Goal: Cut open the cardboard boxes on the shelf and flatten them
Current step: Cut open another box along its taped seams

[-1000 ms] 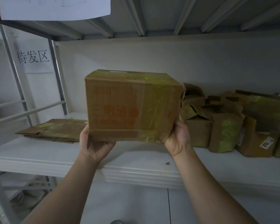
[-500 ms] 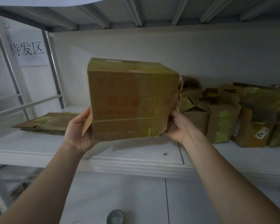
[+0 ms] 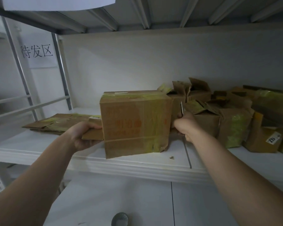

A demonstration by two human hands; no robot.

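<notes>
- On the left, a pile of flattened cardboard (image 3: 60,123) lies flat on the shelf, streaked with yellowish tape.
- Your left hand (image 3: 83,136) grips a loose brown flap (image 3: 92,134) sticking out low on the box's left side, thumb on top and fingers curled beneath.
- The cardboard box (image 3: 136,123) stands in the middle of the shelf near the front edge. It is brown and closed on top, banded with yellow-green tape, has faded red print on the near face, and its lower right corner is crumpled.
- Your right hand (image 3: 185,126) is closed round a slim metal tool (image 3: 181,108), its tip pointing up just beside the box's right face.
- On the right, a heap of opened boxes (image 3: 232,126) sits tight together, flaps up and tape torn.
- The white shelf (image 3: 137,165) has a ribbed front edge. At far left, a paper sign (image 3: 38,53) with three black characters hangs behind grey uprights, and ribbed metal decking runs overhead.
- Low down, near you, is a grey round object (image 3: 120,219) that you cannot make out.
- Count: one standing box between your hands, one flattened pile, one tool and one sign. The heap on the right is too jumbled to count.
</notes>
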